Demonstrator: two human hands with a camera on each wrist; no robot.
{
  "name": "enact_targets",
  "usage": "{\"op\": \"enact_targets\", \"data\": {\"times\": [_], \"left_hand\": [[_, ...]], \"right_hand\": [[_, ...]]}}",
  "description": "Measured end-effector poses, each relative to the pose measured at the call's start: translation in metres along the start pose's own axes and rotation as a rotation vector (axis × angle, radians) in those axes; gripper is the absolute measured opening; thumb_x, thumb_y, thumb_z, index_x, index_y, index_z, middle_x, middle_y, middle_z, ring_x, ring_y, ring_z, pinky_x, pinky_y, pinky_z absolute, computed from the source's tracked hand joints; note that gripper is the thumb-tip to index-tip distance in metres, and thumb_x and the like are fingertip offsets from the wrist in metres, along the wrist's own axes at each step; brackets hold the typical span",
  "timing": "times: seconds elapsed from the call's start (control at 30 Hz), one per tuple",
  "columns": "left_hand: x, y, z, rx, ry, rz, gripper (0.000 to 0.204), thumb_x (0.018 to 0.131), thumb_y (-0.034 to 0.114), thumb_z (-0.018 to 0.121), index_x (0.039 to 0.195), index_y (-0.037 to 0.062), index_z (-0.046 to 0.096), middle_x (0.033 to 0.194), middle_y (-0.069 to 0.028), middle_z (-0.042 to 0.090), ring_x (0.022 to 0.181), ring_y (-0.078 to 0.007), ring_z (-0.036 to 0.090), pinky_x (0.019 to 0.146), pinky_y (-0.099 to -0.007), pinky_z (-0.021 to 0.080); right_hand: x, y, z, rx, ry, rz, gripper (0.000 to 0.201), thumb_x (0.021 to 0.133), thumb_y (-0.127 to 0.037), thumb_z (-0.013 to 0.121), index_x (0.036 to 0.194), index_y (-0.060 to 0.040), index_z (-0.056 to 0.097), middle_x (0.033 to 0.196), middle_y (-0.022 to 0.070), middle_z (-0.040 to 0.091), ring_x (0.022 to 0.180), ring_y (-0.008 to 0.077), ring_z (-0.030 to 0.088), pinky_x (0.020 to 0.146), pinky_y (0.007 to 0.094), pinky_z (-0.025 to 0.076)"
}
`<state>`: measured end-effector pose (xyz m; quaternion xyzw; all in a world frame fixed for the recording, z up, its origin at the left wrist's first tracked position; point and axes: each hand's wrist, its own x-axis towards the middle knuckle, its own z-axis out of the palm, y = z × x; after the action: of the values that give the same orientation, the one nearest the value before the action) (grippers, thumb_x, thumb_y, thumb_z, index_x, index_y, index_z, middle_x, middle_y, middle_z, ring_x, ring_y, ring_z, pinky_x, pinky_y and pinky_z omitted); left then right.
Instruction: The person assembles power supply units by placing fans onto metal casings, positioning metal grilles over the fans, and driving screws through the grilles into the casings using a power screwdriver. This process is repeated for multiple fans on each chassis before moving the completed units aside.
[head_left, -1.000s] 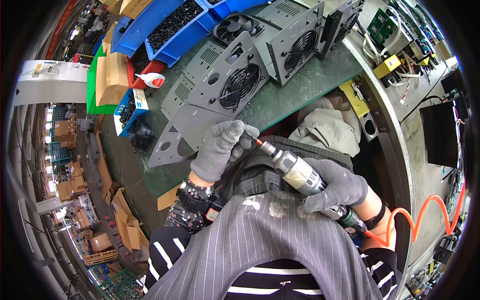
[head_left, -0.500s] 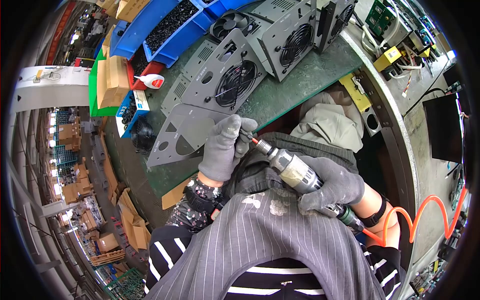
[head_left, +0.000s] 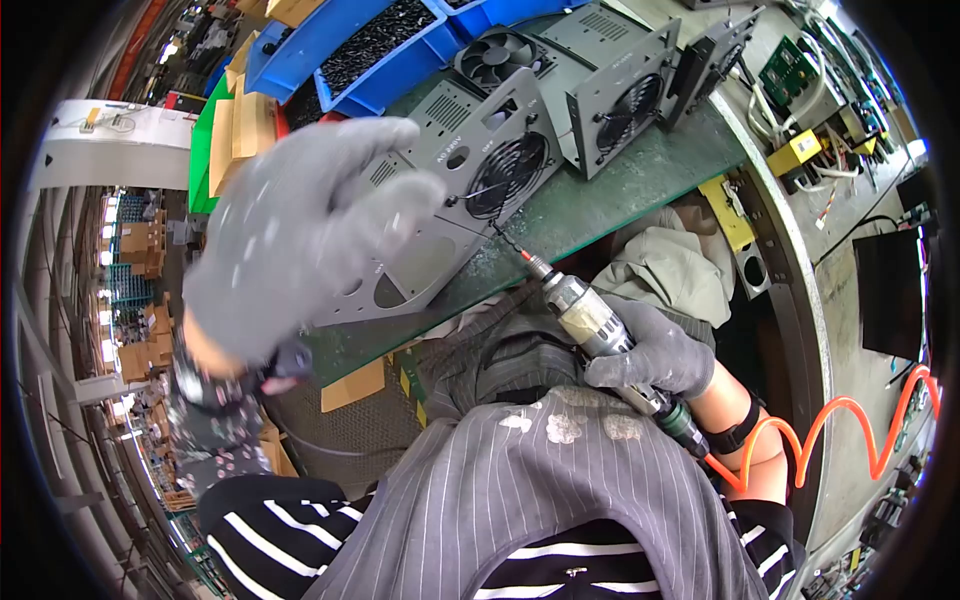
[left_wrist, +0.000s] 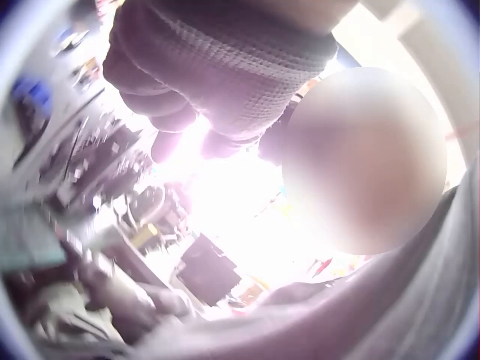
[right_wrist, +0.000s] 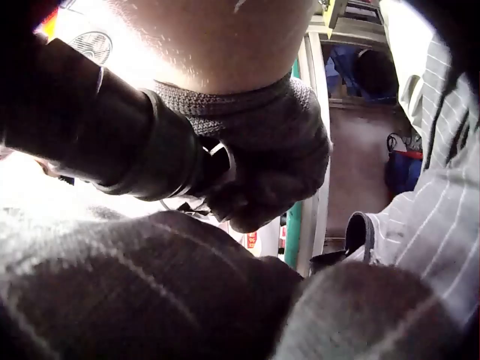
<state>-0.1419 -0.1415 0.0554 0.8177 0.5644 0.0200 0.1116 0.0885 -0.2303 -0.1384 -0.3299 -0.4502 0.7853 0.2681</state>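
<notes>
My gloved left hand (head_left: 290, 235) is blurred in the air over the grey flat panel (head_left: 440, 265), its thumb and fingers spread apart. The left wrist view shows this glove (left_wrist: 225, 75) against strong glare. In my gloved right hand (head_left: 655, 350) I grip an air screwdriver (head_left: 585, 315) around its body, above my lap. Its orange-collared tip points up and left toward the bench edge, a thin dark bit reaching past the collar. Behind it stands a grey fan panel (head_left: 440, 145) with a black round fan guard (head_left: 508, 178).
More grey fan housings (head_left: 620, 100) stand along the green bench top (head_left: 560, 215). A blue bin (head_left: 400, 75) of small black parts and a cardboard box (head_left: 255, 125) are at the back left. An orange coiled hose (head_left: 845, 405) runs off right from the screwdriver.
My left hand has let go of the dark piece at the screwdriver's tip and swung left and up, fingers spreading. My right hand keeps hold of the screwdriver in nearly the same place.
</notes>
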Motion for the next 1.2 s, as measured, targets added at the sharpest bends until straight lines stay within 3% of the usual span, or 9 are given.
{"op": "enact_targets", "data": {"times": [0.1,0.2,0.43,0.7,0.8,0.87,0.97,1.03,1.2], "left_hand": [[0.044,-0.02,0.008,0.025,-0.115,0.208,0.053,0.085,0.048,0.054,0.106,0.0005,0.063,0.082,-0.0138,0.064,0.07,-0.0251,0.06,0.069,-0.0341,0.046],[0.073,-0.017,0.019,0.2,-0.651,0.001,0.066,0.086,0.058,0.042,0.091,-0.0029,0.065,0.077,-0.0188,0.063,0.076,-0.0305,0.061,0.073,-0.038,0.046],[0.08,-0.018,0.023,0.225,-0.683,0.026,0.061,0.087,0.055,0.04,0.09,-0.001,0.065,0.075,-0.0213,0.06,0.073,-0.0328,0.059,0.072,-0.0393,0.045],[0.065,-0.023,0.015,0.169,-0.489,0.113,0.058,0.085,0.055,0.046,0.09,0.0003,0.065,0.082,-0.0171,0.063,0.081,-0.033,0.06,0.074,-0.0388,0.045],[0.022,-0.004,-0.003,0.187,0.17,0.53,0.026,0.084,0.03,0.061,0.079,0.0051,0.062,0.071,-0.0096,0.059,0.074,-0.0286,0.061,0.064,-0.0394,0.048],[-0.011,0.002,-0.013,-0.479,-0.331,0.419,0.013,0.084,0.021,0.059,0.083,0.0094,0.065,0.077,-0.0079,0.064,0.068,-0.0276,0.063,0.065,-0.0371,0.05],[-0.025,0.004,0.028,-0.709,-0.921,0.174,0.025,0.088,0.023,0.05,0.104,0.006,0.059,0.084,-0.0074,0.063,0.078,-0.0202,0.061,0.075,-0.0335,0.047],[-0.026,-0.027,0.091,-1.245,-0.99,-0.292,0.033,0.084,0.011,0.047,0.116,0.0031,0.047,0.084,0.0002,0.048,0.083,-0.0106,0.051,0.07,-0.0277,0.046],[-0.034,-0.047,0.165,-2.01,-0.805,-0.445,0.031,0.091,0.004,0.043,0.121,0.0003,0.048,0.104,-0.0089,0.056,0.09,-0.0178,0.06,0.08,-0.0344,0.055]], "right_hand": [[0.004,-0.006,0.001,0.117,-0.022,0.032,0.057,0.071,-0.027,0.077,0.112,0.0022,0.051,0.09,0.0022,0.055,0.08,0.0101,0.05,0.074,0.0249,0.043],[0.005,-0.003,0.001,0.163,-0.037,0.057,0.056,0.073,-0.026,0.076,0.113,0.0023,0.05,0.093,0.0028,0.056,0.082,0.0101,0.051,0.074,0.0254,0.044],[0.017,0.002,0.004,0.115,0.016,0.038,0.057,0.073,-0.03,0.076,0.112,0.0025,0.05,0.088,0.0029,0.055,0.079,0.0097,0.051,0.071,0.0252,0.044],[0.009,-0.01,0.001,-0.083,-0.037,0.029,0.054,0.072,-0.026,0.077,0.112,0.0005,0.05,0.091,0.0022,0.055,0.083,0.0104,0.049,0.076,0.026,0.043],[-0.005,-0.004,-0.007,0.0,-0.067,0.032,0.061,0.072,-0.023,0.077,0.12,0.002,0.046,0.103,0.0033,0.053,0.095,0.0117,0.048,0.085,0.0274,0.041],[-0.007,0.008,-0.012,0.021,-0.045,0.004,0.067,0.072,-0.021,0.077,0.126,0.0021,0.044,0.107,0.004,0.053,0.098,0.0128,0.047,0.089,0.0284,0.04],[-0.009,0.012,-0.013,-0.054,-0.006,-0.01,0.074,0.071,-0.024,0.078,0.13,0.0026,0.041,0.108,0.0051,0.053,0.096,0.0144,0.048,0.089,0.0287,0.04],[-0.008,0.021,-0.017,-0.133,0.008,0.036,0.071,0.071,-0.026,0.079,0.126,0.0025,0.045,0.104,0.0055,0.054,0.093,0.0138,0.049,0.086,0.0285,0.042],[-0.006,0.011,-0.012,-0.158,0.023,0.009,0.058,0.072,-0.026,0.078,0.115,0.0016,0.052,0.095,0.0038,0.056,0.086,0.0121,0.05,0.078,0.0274,0.043]]}}
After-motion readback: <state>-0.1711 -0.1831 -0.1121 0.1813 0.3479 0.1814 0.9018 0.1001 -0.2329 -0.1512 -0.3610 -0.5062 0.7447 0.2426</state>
